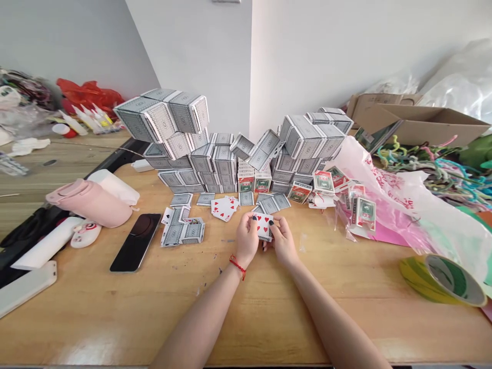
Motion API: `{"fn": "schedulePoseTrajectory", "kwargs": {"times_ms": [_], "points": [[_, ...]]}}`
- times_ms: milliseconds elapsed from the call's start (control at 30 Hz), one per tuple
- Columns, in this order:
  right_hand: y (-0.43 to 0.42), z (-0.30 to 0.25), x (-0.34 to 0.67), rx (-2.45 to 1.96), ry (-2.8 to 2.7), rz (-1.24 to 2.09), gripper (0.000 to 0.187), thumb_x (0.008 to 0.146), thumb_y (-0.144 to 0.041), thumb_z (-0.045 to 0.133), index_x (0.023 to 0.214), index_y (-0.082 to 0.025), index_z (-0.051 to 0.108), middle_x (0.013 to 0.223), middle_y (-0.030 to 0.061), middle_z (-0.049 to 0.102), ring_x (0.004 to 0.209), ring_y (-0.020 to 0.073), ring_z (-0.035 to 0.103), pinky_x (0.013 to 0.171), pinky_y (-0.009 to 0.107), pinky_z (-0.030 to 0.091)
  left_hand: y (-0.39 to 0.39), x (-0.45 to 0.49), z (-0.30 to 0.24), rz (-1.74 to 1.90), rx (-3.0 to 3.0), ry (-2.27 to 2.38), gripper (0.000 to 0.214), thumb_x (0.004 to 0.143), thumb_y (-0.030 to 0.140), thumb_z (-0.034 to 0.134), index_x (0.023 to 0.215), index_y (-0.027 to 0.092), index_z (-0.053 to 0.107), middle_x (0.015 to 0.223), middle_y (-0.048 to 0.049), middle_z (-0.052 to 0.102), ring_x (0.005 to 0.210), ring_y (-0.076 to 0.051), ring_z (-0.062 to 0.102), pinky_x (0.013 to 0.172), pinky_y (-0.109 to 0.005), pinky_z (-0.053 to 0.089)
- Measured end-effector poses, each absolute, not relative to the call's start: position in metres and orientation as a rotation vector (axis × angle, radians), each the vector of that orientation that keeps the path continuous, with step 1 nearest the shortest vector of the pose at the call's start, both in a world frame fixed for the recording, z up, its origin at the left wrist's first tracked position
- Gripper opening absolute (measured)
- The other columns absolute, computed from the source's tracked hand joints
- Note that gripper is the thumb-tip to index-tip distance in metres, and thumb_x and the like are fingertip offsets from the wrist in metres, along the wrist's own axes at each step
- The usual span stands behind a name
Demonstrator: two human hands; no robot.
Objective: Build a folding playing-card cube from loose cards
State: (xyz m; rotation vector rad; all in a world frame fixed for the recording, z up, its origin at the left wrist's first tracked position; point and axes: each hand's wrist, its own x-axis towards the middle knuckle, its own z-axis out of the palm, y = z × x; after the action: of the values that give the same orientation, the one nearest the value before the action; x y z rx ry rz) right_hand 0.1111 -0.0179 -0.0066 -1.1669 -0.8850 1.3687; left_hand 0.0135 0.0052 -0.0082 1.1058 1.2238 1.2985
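Between my two hands, above the wooden table, is a playing card (264,227) with red hearts facing me. My left hand (247,237) pinches its left side, thumb on the face. My right hand (282,238) grips the right side in the same way; most fingers of both hands are hidden behind the card. Just beyond lie a fan of heart cards (224,208) and several face-down cards (272,203). To the left is a small folded-card piece (182,229). Stacked blocks of folded cards (213,161) rise at the back, with more card blocks (311,138) on the right.
A black phone (136,242) and a pink bottle (92,202) lie at left. Boxed card decks (323,182) sit right of the blocks, near crumpled pink plastic (395,215). A yellow-green tape roll (417,279) stands at right, below an open cardboard box (426,123).
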Motion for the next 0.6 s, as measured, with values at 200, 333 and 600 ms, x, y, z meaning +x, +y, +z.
{"fn": "schedulePoseTrajectory", "kwargs": {"times_ms": [200,333,600], "points": [[-0.0159,-0.0064,0.1133,-1.110,-0.842,1.410,0.026,0.077,-0.043,0.051,0.092,-0.025,0.040,0.052,-0.0086,0.053,0.035,0.0100,0.050,0.033,0.020,0.042,0.0066,0.0125,-0.0103,1.291,1.081,1.142,0.011,0.080,0.023,0.042,0.087,0.018,0.048,0.061,0.0038,0.051,0.046,-0.008,0.048,0.043,-0.019,0.040],[-0.0151,-0.0067,0.1150,-1.114,-0.830,1.430,0.028,0.076,-0.046,0.052,0.088,-0.025,0.039,0.054,-0.0080,0.054,0.035,0.0097,0.050,0.033,0.020,0.041,0.0072,0.0122,-0.0101,1.294,1.064,1.127,0.012,0.079,0.025,0.044,0.086,0.017,0.049,0.062,0.0033,0.052,0.047,-0.008,0.049,0.044,-0.019,0.041],[-0.0155,-0.0049,0.1147,-1.088,-0.795,1.477,0.026,0.074,-0.040,0.052,0.092,-0.025,0.042,0.050,-0.0086,0.053,0.034,0.0111,0.048,0.033,0.022,0.041,0.0055,0.0131,-0.0064,1.294,1.037,1.075,0.013,0.080,0.030,0.048,0.086,0.018,0.046,0.065,0.0027,0.054,0.047,-0.009,0.052,0.044,-0.020,0.042]]}}
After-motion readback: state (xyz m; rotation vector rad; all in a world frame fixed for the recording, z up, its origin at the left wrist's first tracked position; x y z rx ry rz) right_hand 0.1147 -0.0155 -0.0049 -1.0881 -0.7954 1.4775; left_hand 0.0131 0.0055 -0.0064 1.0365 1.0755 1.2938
